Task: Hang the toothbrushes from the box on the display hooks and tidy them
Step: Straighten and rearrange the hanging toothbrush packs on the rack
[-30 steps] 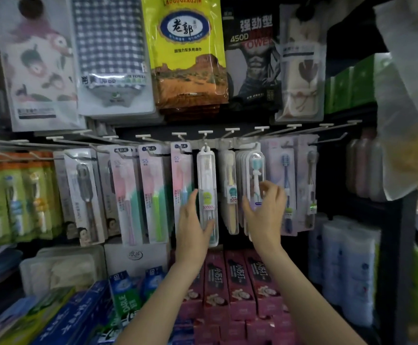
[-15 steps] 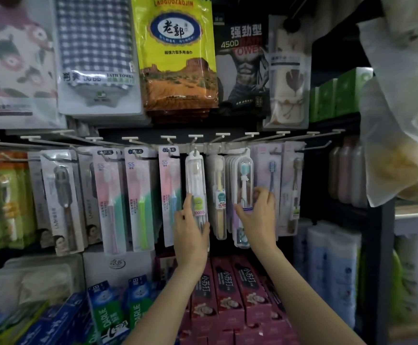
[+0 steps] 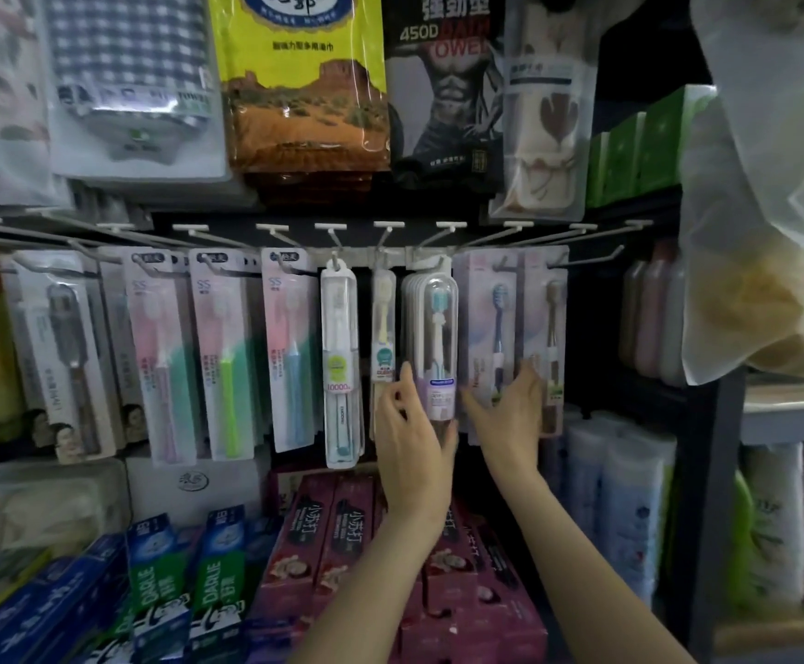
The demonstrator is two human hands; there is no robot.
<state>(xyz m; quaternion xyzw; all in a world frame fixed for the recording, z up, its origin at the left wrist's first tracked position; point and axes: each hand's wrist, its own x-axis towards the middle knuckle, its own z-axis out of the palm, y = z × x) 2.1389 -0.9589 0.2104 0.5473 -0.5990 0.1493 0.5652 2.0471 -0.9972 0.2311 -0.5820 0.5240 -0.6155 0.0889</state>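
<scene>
Hanging clear-cased toothbrush pack [image 3: 433, 347] held in left grip [image 3: 414, 438]; right grip [image 3: 510, 409] released.

Retail shop, toiletries aisle. A row of white display hooks [image 3: 385, 232] runs across a dark rack, each carrying carded or blister-packed toothbrushes [image 3: 431, 337] in multiples of the same design. Above them hang packaged bath towels [image 3: 443, 83] in printed sleeves, several deep. Below, boxed toothpaste [image 3: 208, 582] is stacked in rows, blue-green brand at left, pink boxes [image 3: 342, 534] at centre. Bottles [image 3: 630, 510] stand shoulder to shoulder on the shelf at right. Stock is duplicated, sealed and faced outward throughout.
</scene>
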